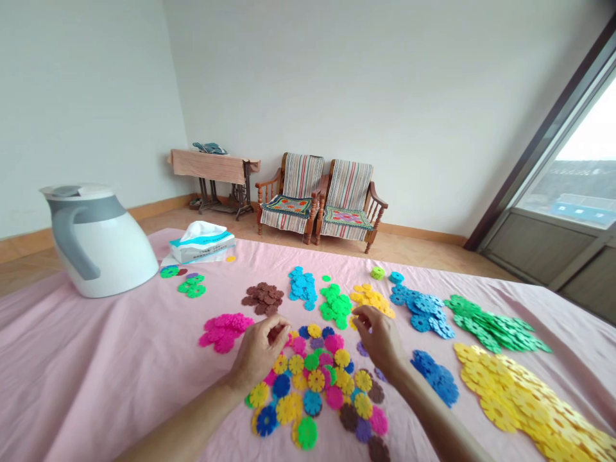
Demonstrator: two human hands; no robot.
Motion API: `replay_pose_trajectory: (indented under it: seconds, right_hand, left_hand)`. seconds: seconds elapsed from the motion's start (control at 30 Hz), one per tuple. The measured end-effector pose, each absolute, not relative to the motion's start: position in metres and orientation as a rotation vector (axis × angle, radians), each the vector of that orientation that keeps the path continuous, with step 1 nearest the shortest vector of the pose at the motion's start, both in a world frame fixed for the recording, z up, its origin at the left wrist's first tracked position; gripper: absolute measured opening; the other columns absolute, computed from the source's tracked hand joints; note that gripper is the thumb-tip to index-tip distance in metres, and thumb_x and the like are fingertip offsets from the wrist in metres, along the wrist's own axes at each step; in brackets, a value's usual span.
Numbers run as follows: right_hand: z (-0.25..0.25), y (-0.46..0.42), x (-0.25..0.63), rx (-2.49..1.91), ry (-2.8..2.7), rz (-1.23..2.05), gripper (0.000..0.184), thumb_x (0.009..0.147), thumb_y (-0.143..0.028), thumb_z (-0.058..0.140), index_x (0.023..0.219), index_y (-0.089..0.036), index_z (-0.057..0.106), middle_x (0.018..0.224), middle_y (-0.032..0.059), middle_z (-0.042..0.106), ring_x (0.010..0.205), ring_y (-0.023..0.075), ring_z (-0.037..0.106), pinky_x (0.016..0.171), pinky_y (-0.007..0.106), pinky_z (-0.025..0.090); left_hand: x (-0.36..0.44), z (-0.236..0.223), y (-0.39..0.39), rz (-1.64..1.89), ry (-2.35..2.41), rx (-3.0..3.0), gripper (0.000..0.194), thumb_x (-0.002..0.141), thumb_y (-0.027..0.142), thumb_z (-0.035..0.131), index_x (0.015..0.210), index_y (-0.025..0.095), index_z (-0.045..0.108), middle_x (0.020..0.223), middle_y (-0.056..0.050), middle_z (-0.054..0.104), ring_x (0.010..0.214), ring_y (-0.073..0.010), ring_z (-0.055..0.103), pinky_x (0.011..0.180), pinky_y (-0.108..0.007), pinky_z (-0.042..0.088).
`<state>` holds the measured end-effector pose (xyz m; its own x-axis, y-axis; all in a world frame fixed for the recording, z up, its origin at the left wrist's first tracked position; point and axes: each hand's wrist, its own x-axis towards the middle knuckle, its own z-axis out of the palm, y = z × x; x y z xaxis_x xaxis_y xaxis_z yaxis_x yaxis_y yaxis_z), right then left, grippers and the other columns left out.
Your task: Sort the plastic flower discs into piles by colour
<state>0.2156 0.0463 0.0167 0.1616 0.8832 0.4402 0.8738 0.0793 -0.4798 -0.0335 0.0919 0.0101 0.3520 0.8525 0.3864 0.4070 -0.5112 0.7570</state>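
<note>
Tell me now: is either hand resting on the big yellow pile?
No, the left hand and right hand hover over mixed discs, away from the yellow pile.

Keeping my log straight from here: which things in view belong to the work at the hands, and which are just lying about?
Belonging to the work: left hand; right hand; mixed heap of plastic snowflake discs; single-colour disc piles, such as the yellow pile and pink pile.

Just lying about: white-and-grey kettle; tissue box; striped wooden armchairs; cloth-covered treadle table.
</note>
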Motion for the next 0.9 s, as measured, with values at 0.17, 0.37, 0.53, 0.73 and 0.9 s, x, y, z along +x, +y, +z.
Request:
replay_pose_trajectory:
  seconds: [0.17, 0.37, 0.53, 0.73, 0.9]
  right_hand:
    - [0.021, 0.076, 0.278, -2.005, -1.395, 0.098, 0.017, 0.074, -0.025, 0.049, 0.078, -0.016, 0.064, 0.067, 0.0041, 0.065, 0.062, 0.0175, 0.060, 0.059, 0.026, 0.041]
    - [0.027, 0.077, 0.264, -1.958, -1.400, 0.070, 0.020, 0.076, -0.028, 0.046, 0.082, -0.017, 0.063, 0.081, 0.0062, 0.067, 0.066, 0.0170, 0.061, 0.062, 0.026, 0.042]
    - [0.016, 0.054, 0.208, -1.801, -1.793, 0.199, 0.017, 0.077, -0.033, 0.052, 0.071, -0.019, 0.059, 0.067, 0.0028, 0.062, 0.060, 0.0151, 0.056, 0.055, 0.024, 0.039]
    - [0.015, 0.034, 0.180, -1.859, -1.952, 0.027, 0.015, 0.073, -0.032, 0.060, 0.077, -0.019, 0.056, 0.079, 0.0068, 0.059, 0.076, 0.0210, 0.056, 0.065, 0.029, 0.039]
    - [0.009, 0.036, 0.181, -1.793, -1.904, 0.113, 0.008, 0.071, -0.022, 0.056, 0.076, -0.019, 0.051, 0.077, 0.0033, 0.056, 0.071, 0.0169, 0.054, 0.063, 0.026, 0.038]
  left_hand:
    - [-0.034, 0.009, 0.092, 1.069, 1.073, 2.052, 0.017, 0.082, 0.027, 0.046, 0.075, 0.017, 0.057, 0.064, 0.000, 0.060, 0.059, -0.0130, 0.055, 0.056, -0.021, 0.040]
    - [-0.034, 0.010, 0.092, 1.082, 1.073, 2.030, 0.018, 0.082, 0.029, 0.047, 0.074, 0.017, 0.058, 0.063, 0.000, 0.060, 0.058, -0.0135, 0.055, 0.056, -0.021, 0.040]
    - [-0.034, 0.009, 0.092, 1.077, 1.086, 2.053, 0.017, 0.082, 0.027, 0.048, 0.073, 0.017, 0.058, 0.063, 0.000, 0.060, 0.057, -0.0128, 0.054, 0.055, -0.020, 0.040]
    - [-0.034, 0.009, 0.092, 1.076, 1.081, 2.054, 0.016, 0.082, 0.026, 0.048, 0.074, 0.017, 0.058, 0.062, 0.001, 0.060, 0.057, -0.0125, 0.054, 0.055, -0.020, 0.039]
    - [-0.034, 0.009, 0.093, 1.067, 1.092, 2.067, 0.017, 0.083, 0.027, 0.047, 0.073, 0.017, 0.058, 0.061, 0.001, 0.059, 0.057, -0.0125, 0.054, 0.055, -0.020, 0.039]
